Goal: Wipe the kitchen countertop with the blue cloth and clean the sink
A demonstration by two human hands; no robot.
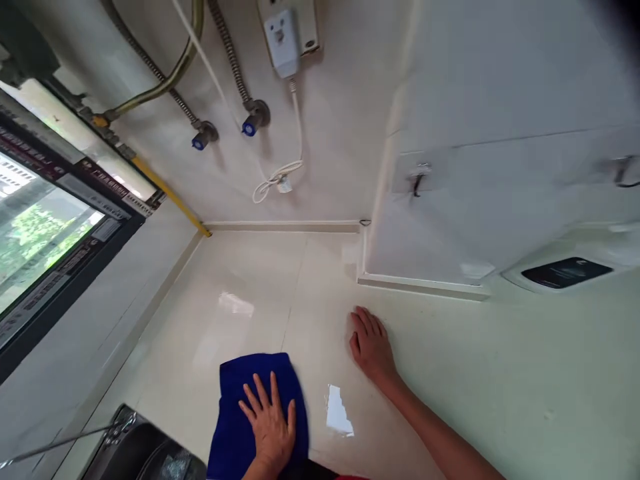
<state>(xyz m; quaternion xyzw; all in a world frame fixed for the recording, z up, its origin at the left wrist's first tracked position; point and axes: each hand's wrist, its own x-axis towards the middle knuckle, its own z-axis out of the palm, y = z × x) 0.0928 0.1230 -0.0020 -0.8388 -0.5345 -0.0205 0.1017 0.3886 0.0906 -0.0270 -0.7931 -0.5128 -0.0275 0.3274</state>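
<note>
My left hand [269, 421] lies flat with fingers spread on a dark blue cloth [240, 427], which is spread on the glossy cream countertop [260, 300] near the bottom of the view. My right hand [370, 347] rests palm down on the bare countertop to the right of the cloth, fingers stretched out and close together, holding nothing. Its forearm runs off toward the lower right.
A window [45, 233] with a dark frame runs along the left. On the tiled back wall are hoses with blue valves [249, 127], a yellow pipe [170, 197] and a white plug with coiled cord [283, 43]. A white appliance [565, 270] stands at right; a dark stove edge [140, 450] shows bottom left.
</note>
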